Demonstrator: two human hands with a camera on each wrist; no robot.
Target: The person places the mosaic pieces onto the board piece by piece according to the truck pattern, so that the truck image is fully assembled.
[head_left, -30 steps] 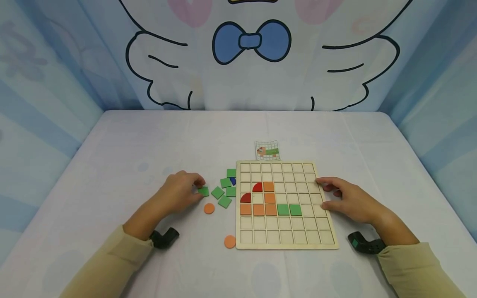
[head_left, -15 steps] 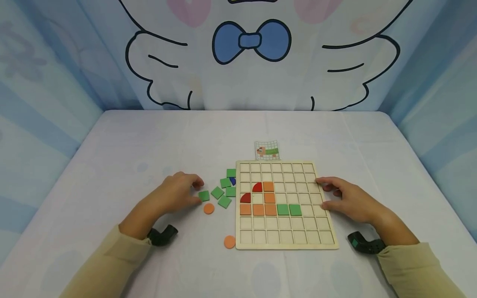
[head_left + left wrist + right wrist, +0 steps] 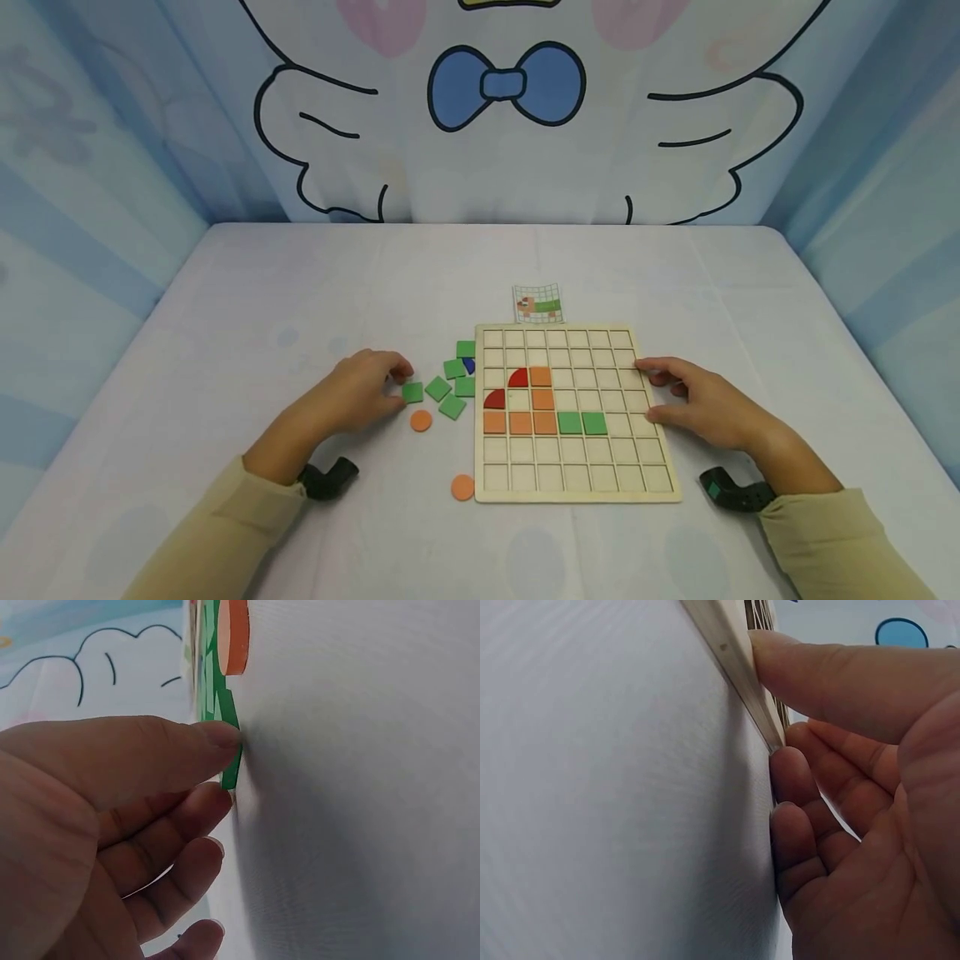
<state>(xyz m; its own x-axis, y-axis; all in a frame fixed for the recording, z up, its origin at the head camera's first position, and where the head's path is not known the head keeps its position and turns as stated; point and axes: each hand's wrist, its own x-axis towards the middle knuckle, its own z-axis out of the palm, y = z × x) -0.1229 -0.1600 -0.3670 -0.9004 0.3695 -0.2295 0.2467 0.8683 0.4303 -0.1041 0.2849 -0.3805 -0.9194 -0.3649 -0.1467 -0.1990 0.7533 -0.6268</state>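
In the head view my left hand (image 3: pixel 358 390) is left of the board, thumb and index finger at opposite edges of a green square tile (image 3: pixel 413 392) on the table. The left wrist view has the thumb (image 3: pixel 214 739) against that tile's edge (image 3: pixel 229 776), the index finger mostly hidden behind it. My right hand (image 3: pixel 712 407) touches the right edge of a wooden grid board (image 3: pixel 577 497). Its thumb (image 3: pixel 802 671) lies on the rim in the right wrist view, other fingers loosely bent beside it. Orange, red and green pieces (image 3: pixel 594 423) sit in the grid.
Several loose green tiles (image 3: pixel 452 407) and a dark blue piece (image 3: pixel 469 365) lie by the board's left edge. Two orange discs (image 3: pixel 421 420) are nearer me. A small picture card (image 3: pixel 537 305) lies behind the board. A cartoon curtain (image 3: pixel 507 167) hangs beyond the table.
My left fingers have shifted on the green tile, which has turned slightly and come nearer me than a second ago, showing more of its face. My right hand and the board have stayed put.
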